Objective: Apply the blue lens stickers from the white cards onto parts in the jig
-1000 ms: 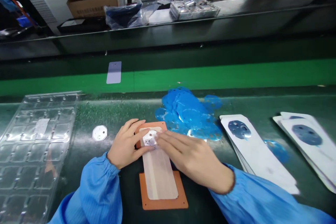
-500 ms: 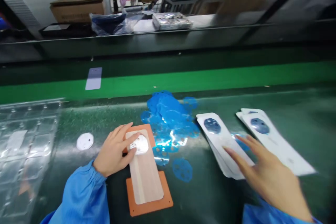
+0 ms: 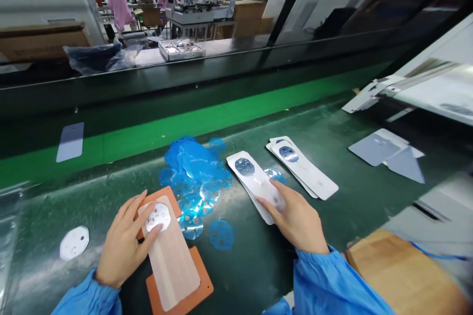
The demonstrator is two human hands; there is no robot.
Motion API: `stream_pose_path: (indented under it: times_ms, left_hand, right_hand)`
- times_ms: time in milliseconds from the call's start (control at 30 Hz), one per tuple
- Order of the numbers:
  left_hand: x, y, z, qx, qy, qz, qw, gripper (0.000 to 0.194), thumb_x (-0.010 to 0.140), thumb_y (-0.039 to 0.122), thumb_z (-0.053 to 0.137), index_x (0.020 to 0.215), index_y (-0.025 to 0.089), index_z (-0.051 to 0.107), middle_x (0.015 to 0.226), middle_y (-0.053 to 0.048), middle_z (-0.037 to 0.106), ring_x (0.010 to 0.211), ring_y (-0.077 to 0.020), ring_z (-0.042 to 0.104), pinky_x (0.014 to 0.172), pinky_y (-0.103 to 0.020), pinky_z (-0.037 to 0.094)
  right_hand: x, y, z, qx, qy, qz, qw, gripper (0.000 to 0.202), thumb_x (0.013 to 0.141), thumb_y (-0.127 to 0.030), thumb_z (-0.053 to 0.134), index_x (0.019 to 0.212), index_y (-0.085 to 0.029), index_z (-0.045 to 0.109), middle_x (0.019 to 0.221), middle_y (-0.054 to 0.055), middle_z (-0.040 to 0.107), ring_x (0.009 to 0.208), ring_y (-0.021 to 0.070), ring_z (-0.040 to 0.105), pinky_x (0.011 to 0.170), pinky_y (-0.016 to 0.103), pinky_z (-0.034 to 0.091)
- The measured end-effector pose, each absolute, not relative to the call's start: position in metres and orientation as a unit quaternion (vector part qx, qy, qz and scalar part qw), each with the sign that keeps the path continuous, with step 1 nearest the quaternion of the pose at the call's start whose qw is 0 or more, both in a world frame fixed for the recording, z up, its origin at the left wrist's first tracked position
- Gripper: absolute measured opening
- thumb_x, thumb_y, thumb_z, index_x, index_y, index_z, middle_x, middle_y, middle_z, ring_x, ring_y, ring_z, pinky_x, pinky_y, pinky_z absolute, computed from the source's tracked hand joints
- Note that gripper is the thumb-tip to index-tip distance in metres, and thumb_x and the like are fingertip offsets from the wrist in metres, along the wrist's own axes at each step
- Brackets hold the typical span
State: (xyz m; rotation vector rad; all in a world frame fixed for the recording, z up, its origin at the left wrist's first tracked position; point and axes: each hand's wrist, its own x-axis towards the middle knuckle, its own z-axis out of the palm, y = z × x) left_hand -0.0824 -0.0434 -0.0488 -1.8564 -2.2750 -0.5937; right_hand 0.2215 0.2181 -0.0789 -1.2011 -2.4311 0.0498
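Note:
My left hand point(image 3: 123, 241) lies over the upper left of a beige phone back cover point(image 3: 173, 266), fingers stretched apart, thumb and index finger touching its round silver disc point(image 3: 158, 217). This cover rests on an orange fixture plate point(image 3: 201, 280). Further right, my right hand point(image 3: 295, 216) has its thumb and fingers on opposite edges of a white phone back cover point(image 3: 254, 182), at its lower end. That cover lies on another one and bears a dark round film point(image 3: 244, 167). Beyond it, more white covers point(image 3: 308, 170) are stacked.
Blue round films point(image 3: 192, 162) are heaped between my hands. A loose white disc point(image 3: 74, 243) lies left, beside a clear tray point(image 3: 11, 236). One pale panel point(image 3: 70, 141) lies on the far green strip; grey panels point(image 3: 380, 147) lie right. A cardboard box point(image 3: 402, 270) stands near right.
The view has swung right, bringing the grey panels and cardboard box into sight. My right hand has closed on the lower end of the white cover. My left hand stays at the silver disc.

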Motion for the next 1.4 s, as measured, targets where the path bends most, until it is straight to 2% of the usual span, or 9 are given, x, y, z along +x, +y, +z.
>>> stream_pose_path:
  times_ms: [233, 500, 633, 867, 1033, 1133, 1233, 1300, 1400]
  left_hand:
    - [-0.070, -0.041, -0.045, -0.589, -0.780, -0.207, 0.039, 0.038, 0.093, 0.037, 0.057, 0.126, 0.020, 0.064, 0.147, -0.014, 0.046, 0.130, -0.0332, 0.044, 0.102, -0.054, 0.050]
    - [-0.055, -0.040, -0.043, -0.532, -0.817, -0.223, -0.007, 0.041, 0.088, 0.037, 0.064, 0.125, 0.019, 0.067, 0.147, -0.015, 0.048, 0.131, -0.0349, 0.043, 0.105, -0.055, 0.047]
    - [-0.054, -0.042, -0.043, -0.535, -0.812, -0.233, -0.020, 0.042, 0.088, 0.037, 0.064, 0.126, 0.018, 0.066, 0.148, -0.015, 0.047, 0.132, -0.0342, 0.042, 0.106, -0.054, 0.047]
    - [-0.059, -0.044, -0.045, -0.553, -0.799, -0.237, -0.005, 0.039, 0.091, 0.035, 0.059, 0.127, 0.020, 0.066, 0.148, -0.014, 0.046, 0.133, -0.0331, 0.041, 0.106, -0.054, 0.047]
    - [-0.064, -0.042, -0.051, -0.564, -0.791, -0.237, 0.025, 0.037, 0.093, 0.035, 0.057, 0.127, 0.023, 0.064, 0.149, -0.012, 0.045, 0.133, -0.0329, 0.042, 0.101, -0.054, 0.051]
    - [-0.062, -0.041, -0.050, -0.560, -0.786, -0.257, 0.058, 0.032, 0.092, 0.030, 0.059, 0.123, 0.021, 0.065, 0.146, -0.013, 0.049, 0.133, -0.0349, 0.042, 0.100, -0.056, 0.050]
    - [-0.052, -0.042, -0.040, -0.547, -0.757, -0.342, 0.108, 0.025, 0.090, 0.020, 0.061, 0.115, 0.020, 0.066, 0.129, -0.012, 0.062, 0.125, -0.0309, 0.050, 0.099, -0.050, 0.049]
    - [-0.042, -0.042, -0.031, -0.538, -0.722, -0.429, 0.073, 0.024, 0.090, 0.020, 0.061, 0.114, 0.019, 0.066, 0.108, -0.010, 0.071, 0.106, -0.0239, 0.061, 0.090, -0.040, 0.053]
    - [-0.025, -0.040, -0.022, -0.485, -0.694, -0.522, -0.104, 0.023, 0.089, 0.033, 0.064, 0.104, 0.016, 0.070, 0.090, -0.007, 0.074, 0.081, -0.0183, 0.066, 0.075, -0.029, 0.054]
  right_hand:
    - [0.220, 0.208, -0.070, -0.422, -0.884, -0.052, 0.196, 0.075, 0.097, -0.068, 0.024, 0.121, -0.010, 0.064, 0.121, 0.018, 0.066, 0.107, 0.0344, 0.066, 0.081, 0.045, 0.058]
    - [0.221, 0.205, -0.061, -0.436, -0.878, -0.006, 0.198, 0.081, 0.089, -0.078, 0.031, 0.122, -0.013, 0.066, 0.115, 0.022, 0.068, 0.095, 0.0410, 0.068, 0.064, 0.050, 0.056]
    - [0.217, 0.204, -0.057, -0.409, -0.885, -0.020, 0.221, 0.081, 0.091, -0.075, 0.029, 0.124, -0.009, 0.065, 0.121, 0.022, 0.065, 0.099, 0.0449, 0.065, 0.069, 0.054, 0.055]
    - [0.210, 0.205, -0.054, -0.473, -0.839, -0.048, 0.264, 0.066, 0.091, -0.064, 0.046, 0.126, -0.011, 0.065, 0.109, 0.020, 0.062, 0.086, 0.0338, 0.064, 0.058, 0.041, 0.049]
    - [0.205, 0.205, -0.036, -0.444, -0.814, 0.065, 0.369, 0.047, 0.094, -0.054, 0.051, 0.101, -0.013, 0.074, 0.073, 0.006, 0.059, 0.060, 0.0189, 0.056, 0.056, 0.032, 0.045]
    - [0.191, 0.189, -0.020, -0.418, -0.798, 0.146, 0.409, 0.033, 0.092, -0.045, 0.060, 0.097, -0.015, 0.074, 0.071, 0.004, 0.058, 0.057, 0.0150, 0.052, 0.050, 0.028, 0.041]
    - [0.168, 0.164, -0.009, -0.372, -0.789, 0.244, 0.423, 0.021, 0.090, -0.037, 0.066, 0.097, -0.018, 0.072, 0.077, 0.004, 0.060, 0.062, 0.0150, 0.054, 0.047, 0.026, 0.041]
    - [0.151, 0.146, -0.005, -0.332, -0.796, 0.302, 0.407, 0.016, 0.090, -0.033, 0.066, 0.096, -0.020, 0.072, 0.081, 0.005, 0.062, 0.066, 0.0161, 0.057, 0.049, 0.025, 0.043]
    - [0.128, 0.122, -0.001, -0.260, -0.810, 0.381, 0.364, 0.012, 0.092, -0.030, 0.063, 0.094, -0.022, 0.072, 0.082, 0.004, 0.064, 0.070, 0.0169, 0.061, 0.055, 0.026, 0.049]
